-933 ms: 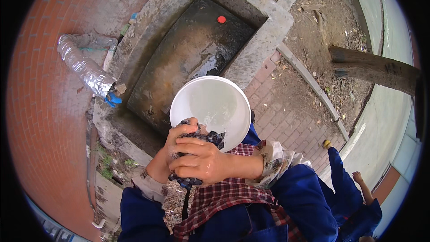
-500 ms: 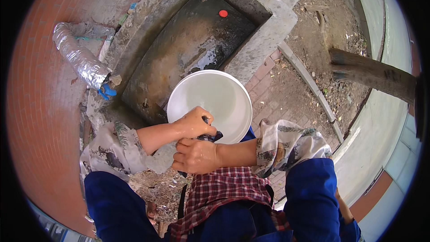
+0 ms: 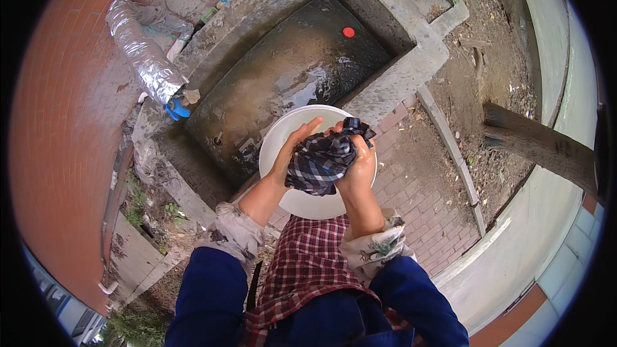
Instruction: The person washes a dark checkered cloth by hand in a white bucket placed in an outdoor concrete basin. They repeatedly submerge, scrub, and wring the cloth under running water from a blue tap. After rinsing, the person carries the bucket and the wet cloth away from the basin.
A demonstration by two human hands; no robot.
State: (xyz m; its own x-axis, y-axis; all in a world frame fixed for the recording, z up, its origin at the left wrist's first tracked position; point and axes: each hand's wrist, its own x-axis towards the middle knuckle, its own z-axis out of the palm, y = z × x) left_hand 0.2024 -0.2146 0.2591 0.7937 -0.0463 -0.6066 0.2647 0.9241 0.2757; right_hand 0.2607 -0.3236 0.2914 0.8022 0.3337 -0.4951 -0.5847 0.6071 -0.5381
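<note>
A bunched, dark checked cloth (image 3: 321,164) with blue, white and black lines is held up between my two hands, above a round white bucket (image 3: 302,209). My left hand (image 3: 292,151) cups its left side, fingers long and partly hidden behind the fabric. On the other side my right hand (image 3: 361,166) is closed around the cloth, with a twisted end sticking up over the fingers. Both hands look wet. The cloth hides much of the bucket's inside.
Beyond the bucket lies a concrete basin (image 3: 270,83) with a wet dark floor and a red round cap (image 3: 348,32). A foil-wrapped pipe (image 3: 144,51) bends along its left side. Brick paving (image 3: 411,173) and a wooden post (image 3: 540,132) are on the right.
My hands have risen and moved right, from gripping the twisted cloth low over the bucket's near rim to holding it bunched above the bucket. The view has shifted, too.
</note>
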